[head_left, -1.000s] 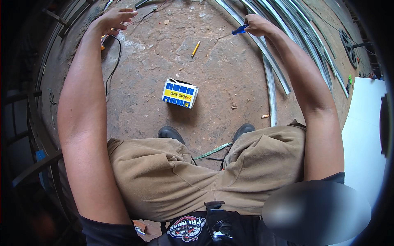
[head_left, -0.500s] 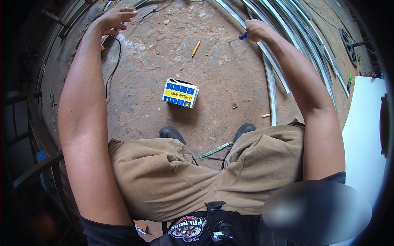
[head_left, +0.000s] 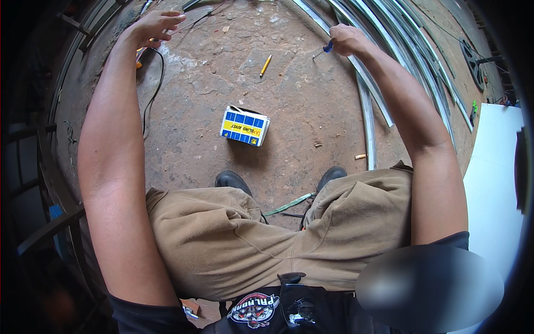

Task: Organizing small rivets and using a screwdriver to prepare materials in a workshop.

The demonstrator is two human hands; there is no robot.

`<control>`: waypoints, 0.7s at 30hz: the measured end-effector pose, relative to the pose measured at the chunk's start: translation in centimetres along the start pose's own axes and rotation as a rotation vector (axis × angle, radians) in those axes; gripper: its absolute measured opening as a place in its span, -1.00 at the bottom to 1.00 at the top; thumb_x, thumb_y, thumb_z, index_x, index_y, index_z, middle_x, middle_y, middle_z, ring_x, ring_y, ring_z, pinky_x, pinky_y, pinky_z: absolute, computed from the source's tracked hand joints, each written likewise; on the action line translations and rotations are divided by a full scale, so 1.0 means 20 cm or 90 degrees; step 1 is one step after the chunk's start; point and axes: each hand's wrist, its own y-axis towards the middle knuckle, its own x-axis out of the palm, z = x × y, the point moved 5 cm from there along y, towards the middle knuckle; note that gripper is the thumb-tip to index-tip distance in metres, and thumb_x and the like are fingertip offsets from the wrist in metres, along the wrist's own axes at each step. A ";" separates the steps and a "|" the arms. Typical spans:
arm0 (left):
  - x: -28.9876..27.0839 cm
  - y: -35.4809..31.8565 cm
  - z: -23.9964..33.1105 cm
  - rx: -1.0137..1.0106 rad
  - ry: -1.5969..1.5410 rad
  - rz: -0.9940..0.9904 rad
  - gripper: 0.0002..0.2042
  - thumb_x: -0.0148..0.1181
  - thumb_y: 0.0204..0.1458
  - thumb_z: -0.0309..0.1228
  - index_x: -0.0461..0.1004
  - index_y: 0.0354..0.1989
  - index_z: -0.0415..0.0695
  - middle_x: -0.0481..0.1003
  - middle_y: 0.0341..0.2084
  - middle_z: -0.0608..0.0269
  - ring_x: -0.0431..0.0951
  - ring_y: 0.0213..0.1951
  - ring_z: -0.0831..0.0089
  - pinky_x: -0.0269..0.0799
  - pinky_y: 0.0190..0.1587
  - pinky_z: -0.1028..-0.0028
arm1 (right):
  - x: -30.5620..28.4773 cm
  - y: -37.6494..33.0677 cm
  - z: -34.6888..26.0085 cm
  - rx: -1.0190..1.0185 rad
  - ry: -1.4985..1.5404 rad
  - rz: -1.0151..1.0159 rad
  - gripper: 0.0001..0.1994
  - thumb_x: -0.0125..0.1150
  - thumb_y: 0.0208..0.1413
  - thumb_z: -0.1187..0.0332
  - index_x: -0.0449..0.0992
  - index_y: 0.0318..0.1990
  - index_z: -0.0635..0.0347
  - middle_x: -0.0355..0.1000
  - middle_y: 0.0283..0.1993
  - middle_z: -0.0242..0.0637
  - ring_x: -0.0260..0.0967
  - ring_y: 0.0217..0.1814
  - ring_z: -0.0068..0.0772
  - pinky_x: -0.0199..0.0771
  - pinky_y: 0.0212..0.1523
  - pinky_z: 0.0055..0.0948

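Observation:
I am seated over a brown concrete floor (head_left: 289, 94). My left hand (head_left: 154, 25) reaches far out at the upper left, fingers spread over a thin wire and an orange-tipped thing next to a black cable (head_left: 153, 83); whether it grips anything I cannot tell. My right hand (head_left: 346, 40) is closed on a blue-handled tool (head_left: 325, 49) whose thin tip points down-left, just beside the curved metal strips (head_left: 367, 106). A small blue, white and yellow box (head_left: 245, 126) lies open on the floor between my arms. A yellow pencil (head_left: 265, 65) lies beyond it.
Several long curved metal profiles (head_left: 423, 61) run along the right side. A white panel (head_left: 492, 183) stands at the far right. A green strip (head_left: 289, 204) lies between my black shoes (head_left: 231, 179). Dark metal bars (head_left: 39, 234) sit at the left.
My right hand with the blue tool has shifted slightly left and down, away from the metal strips. My left hand has stayed about where it was.

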 end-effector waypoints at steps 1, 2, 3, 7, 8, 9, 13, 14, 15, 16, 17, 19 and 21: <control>0.00 0.00 0.00 -0.005 -0.004 -0.007 -0.30 0.13 0.10 0.18 0.20 0.38 0.18 0.37 0.22 0.25 0.44 0.09 0.32 0.34 0.08 0.21 | 0.01 0.02 0.02 -0.008 0.020 0.010 -0.80 0.18 0.07 0.36 0.65 -0.23 0.23 0.58 -0.15 -0.07 0.56 -0.08 -0.12 0.57 -0.15 -0.26; 0.01 0.00 0.01 -0.004 -0.004 -0.008 -0.30 0.13 0.10 0.18 0.20 0.38 0.18 0.37 0.22 0.25 0.44 0.09 0.32 0.34 0.08 0.21 | 0.01 0.03 0.03 -0.017 0.039 0.019 -0.80 0.18 0.07 0.35 0.65 -0.23 0.21 0.58 -0.14 -0.10 0.57 -0.07 -0.14 0.58 -0.14 -0.28; 0.01 0.00 0.03 -0.003 0.007 -0.001 -0.30 0.13 0.10 0.18 0.20 0.38 0.18 0.37 0.22 0.25 0.44 0.09 0.32 0.34 0.07 0.22 | 0.01 0.02 0.03 -0.017 0.038 0.018 -0.80 0.18 0.07 0.35 0.65 -0.23 0.21 0.58 -0.14 -0.10 0.57 -0.07 -0.14 0.58 -0.14 -0.28; 0.02 0.01 0.01 -0.006 0.009 0.000 -0.30 0.13 0.09 0.19 0.20 0.38 0.19 0.37 0.22 0.25 0.44 0.09 0.32 0.35 0.08 0.21 | 0.00 0.01 0.01 -0.003 -0.034 -0.019 -0.81 0.19 0.06 0.36 0.66 -0.22 0.16 0.59 -0.14 -0.16 0.58 -0.09 -0.19 0.60 -0.15 -0.28; 0.02 0.01 0.02 -0.005 0.008 -0.001 -0.30 0.13 0.09 0.19 0.20 0.38 0.19 0.37 0.22 0.25 0.44 0.09 0.32 0.35 0.08 0.21 | 0.00 0.01 0.02 0.008 -0.060 -0.021 -0.82 0.19 0.06 0.37 0.66 -0.22 0.14 0.60 -0.15 -0.18 0.58 -0.09 -0.20 0.60 -0.16 -0.27; 0.02 0.01 0.02 -0.004 0.006 -0.002 -0.30 0.13 0.09 0.19 0.20 0.38 0.19 0.37 0.22 0.25 0.44 0.09 0.32 0.34 0.08 0.21 | 0.00 0.01 0.03 0.009 -0.060 -0.022 -0.82 0.19 0.06 0.37 0.66 -0.22 0.14 0.60 -0.15 -0.18 0.58 -0.09 -0.20 0.60 -0.16 -0.27; 0.02 0.01 0.04 0.002 0.010 -0.001 -0.29 0.14 0.09 0.19 0.20 0.38 0.18 0.37 0.22 0.24 0.44 0.09 0.30 0.33 0.10 0.18 | 0.01 0.04 0.04 -0.007 -0.087 0.038 -0.82 0.17 0.05 0.37 0.66 -0.25 0.13 0.60 -0.16 -0.22 0.59 -0.12 -0.23 0.61 -0.21 -0.29; 0.01 0.01 0.03 0.001 0.010 -0.001 -0.29 0.14 0.09 0.19 0.20 0.38 0.18 0.37 0.22 0.24 0.44 0.09 0.30 0.33 0.10 0.18 | -0.01 0.03 -0.01 -0.039 -0.087 0.025 -0.82 0.17 0.05 0.36 0.66 -0.25 0.12 0.60 -0.16 -0.23 0.59 -0.12 -0.25 0.61 -0.22 -0.30; 0.01 0.01 0.01 0.003 0.006 0.003 -0.30 0.14 0.09 0.19 0.21 0.38 0.18 0.38 0.21 0.23 0.45 0.09 0.30 0.32 0.11 0.17 | -0.02 0.02 -0.04 -0.040 -0.086 0.024 -0.82 0.17 0.05 0.36 0.66 -0.25 0.12 0.60 -0.16 -0.23 0.59 -0.12 -0.25 0.61 -0.22 -0.30; 0.00 0.00 0.00 0.004 0.003 0.006 -0.30 0.15 0.09 0.19 0.21 0.37 0.18 0.38 0.21 0.22 0.46 0.08 0.29 0.32 0.11 0.17 | -0.03 0.01 -0.08 -0.034 -0.083 0.006 -0.82 0.17 0.04 0.37 0.66 -0.25 0.10 0.61 -0.17 -0.24 0.59 -0.13 -0.25 0.61 -0.23 -0.31; 0.00 0.00 0.01 0.005 0.003 0.007 -0.30 0.15 0.09 0.19 0.21 0.37 0.18 0.38 0.21 0.22 0.46 0.08 0.29 0.32 0.11 0.17 | -0.05 -0.01 -0.09 -0.026 -0.081 -0.012 -0.82 0.17 0.03 0.37 0.66 -0.25 0.09 0.61 -0.18 -0.25 0.59 -0.13 -0.26 0.61 -0.24 -0.31; 0.00 0.00 0.02 0.004 0.002 0.017 -0.30 0.15 0.09 0.17 0.22 0.37 0.19 0.39 0.21 0.22 0.47 0.07 0.29 0.32 0.11 0.18 | -0.05 0.01 -0.07 -0.019 -0.078 0.011 -0.82 0.17 0.02 0.37 0.66 -0.26 0.09 0.60 -0.20 -0.25 0.59 -0.15 -0.24 0.61 -0.26 -0.30; 0.01 0.00 0.03 0.011 0.008 0.027 -0.31 0.15 0.09 0.17 0.22 0.37 0.19 0.39 0.20 0.22 0.47 0.07 0.30 0.33 0.10 0.18 | -0.05 0.02 -0.03 -0.013 -0.077 0.078 -0.83 0.19 0.01 0.37 0.66 -0.26 0.09 0.60 -0.21 -0.24 0.59 -0.17 -0.23 0.61 -0.27 -0.30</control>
